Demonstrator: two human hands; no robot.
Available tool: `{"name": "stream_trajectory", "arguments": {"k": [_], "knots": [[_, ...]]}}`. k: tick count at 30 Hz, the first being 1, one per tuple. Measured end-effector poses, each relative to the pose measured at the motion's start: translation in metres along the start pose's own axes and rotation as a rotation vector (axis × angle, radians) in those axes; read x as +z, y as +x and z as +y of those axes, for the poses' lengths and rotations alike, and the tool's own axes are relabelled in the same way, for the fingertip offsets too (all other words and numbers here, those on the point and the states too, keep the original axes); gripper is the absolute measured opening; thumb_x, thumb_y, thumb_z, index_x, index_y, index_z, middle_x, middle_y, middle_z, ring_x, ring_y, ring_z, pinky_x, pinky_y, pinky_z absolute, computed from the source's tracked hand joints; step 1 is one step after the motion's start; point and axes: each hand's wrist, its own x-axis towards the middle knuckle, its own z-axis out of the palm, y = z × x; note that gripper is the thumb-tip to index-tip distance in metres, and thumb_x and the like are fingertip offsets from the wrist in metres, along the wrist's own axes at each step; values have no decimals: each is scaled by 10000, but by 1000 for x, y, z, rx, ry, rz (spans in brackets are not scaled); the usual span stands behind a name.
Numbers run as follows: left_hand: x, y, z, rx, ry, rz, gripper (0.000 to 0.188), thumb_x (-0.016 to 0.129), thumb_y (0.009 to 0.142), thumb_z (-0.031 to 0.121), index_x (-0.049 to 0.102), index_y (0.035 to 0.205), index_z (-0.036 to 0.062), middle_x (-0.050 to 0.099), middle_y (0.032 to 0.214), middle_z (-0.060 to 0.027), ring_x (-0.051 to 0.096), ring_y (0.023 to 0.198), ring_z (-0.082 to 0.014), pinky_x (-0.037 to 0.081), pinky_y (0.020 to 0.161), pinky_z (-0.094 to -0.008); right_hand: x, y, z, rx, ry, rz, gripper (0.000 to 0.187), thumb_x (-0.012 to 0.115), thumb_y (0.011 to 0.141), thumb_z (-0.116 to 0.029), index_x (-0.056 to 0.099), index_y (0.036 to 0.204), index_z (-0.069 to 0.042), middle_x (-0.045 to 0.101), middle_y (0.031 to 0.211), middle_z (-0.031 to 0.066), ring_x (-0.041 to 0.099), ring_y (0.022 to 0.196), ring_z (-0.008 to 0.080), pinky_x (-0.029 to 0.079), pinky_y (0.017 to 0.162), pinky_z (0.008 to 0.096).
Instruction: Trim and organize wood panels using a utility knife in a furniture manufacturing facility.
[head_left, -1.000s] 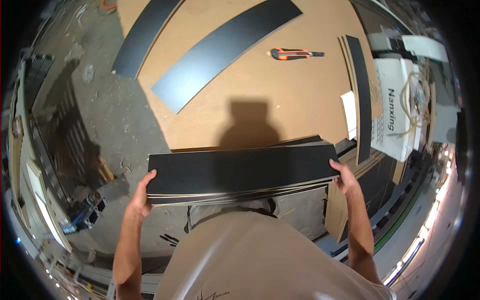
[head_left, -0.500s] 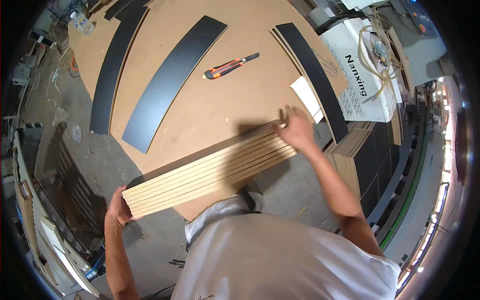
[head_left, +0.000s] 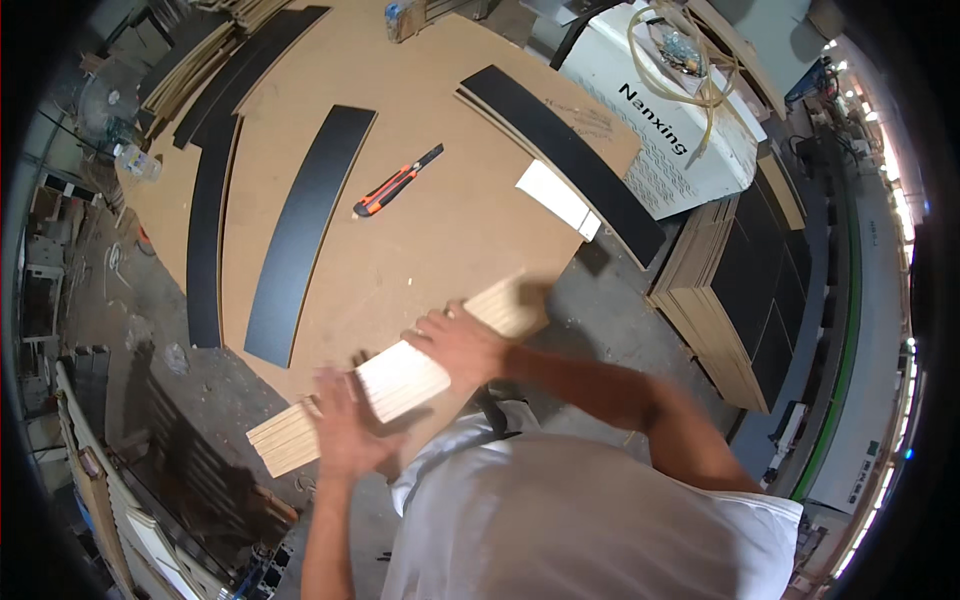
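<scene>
A stack of narrow wooden board strips [head_left: 398, 380] lies slantwise along the near part of the table, its pale layered edges facing up. My left hand [head_left: 346, 430] spans the stack toward its left end, fingers over the far side and thumb at the near side, somewhat blurred. Farther right, my right hand [head_left: 458, 346] grips across the stack, its fingertips at the far edge. Beyond them a black and orange utility knife [head_left: 398, 182] lies with its blade end pointing up and right. The stack's right end is smeared by motion.
Black-faced strips lie at the left [head_left: 212, 240], left of centre [head_left: 308, 240] and right [head_left: 565, 155] of the brown table [head_left: 430, 250]. A white paper piece [head_left: 558, 198] is beside the right strip. A clear bottle [head_left: 137, 162] stands far left; stacked dark panels [head_left: 745, 290] are at right.
The stack has turned so its layered edges face upward. My hands have moved inward from its two ends onto its middle. The view has shifted.
</scene>
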Motion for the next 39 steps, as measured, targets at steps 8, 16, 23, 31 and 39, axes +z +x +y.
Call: {"name": "stream_trajectory", "arguments": {"k": [8, 16, 23, 31, 39], "knots": [[58, 9, 4, 142, 53, 222, 797, 660, 643, 152, 355, 1359, -16, 453, 1232, -203, 417, 1180, -389, 207, 1075, -602, 6, -32, -21, -5, 287, 160, 835, 787, 665, -443, 499, 1337, -39, 560, 1169, 130, 517, 1159, 273, 350, 986, 447], [61, 15, 2, 121, 48, 230, 811, 645, 554, 149, 399, 1308, -15, 463, 1232, -222, 420, 1185, -395, 210, 1064, -596, -59, -104, 294, 889, 62, 802, 663, 750, 762, -560, 668, 1059, 26, 666, 1075, 268, 643, 1038, 369, 502, 875, 437], [62, 6, -3, 60, 65, 203, 809, 636, 542, 195, 424, 1296, -8, 475, 1257, -215, 443, 1177, -399, 216, 1064, -616, -50, -152, 377, 1089, 424, 223, 940, 604, 774, -739, 583, 1291, 44, 598, 1262, 308, 585, 1190, 407, 446, 1000, 431], [50, 2, 0, -17, 37, 85, 861, 741, 570, 291, 430, 1336, 52, 491, 1310, -172, 438, 1265, -342, 225, 1100, -581, -25, -151, 363, 1305, 298, 402, 940, 564, 781, -790, 691, 958, 124, 678, 983, 327, 652, 983, 417, 464, 894, 475], [34, -1, 6, 33, -39, 147, 881, 797, 630, 394, 430, 1346, 36, 508, 1290, -168, 456, 1280, -306, 254, 1106, -535, 8, -165, 340, 1138, 300, 468, 737, 617, 907, -586, 565, 658, 106, 513, 572, 176, 425, 588, 229, 399, 610, 449]]}}
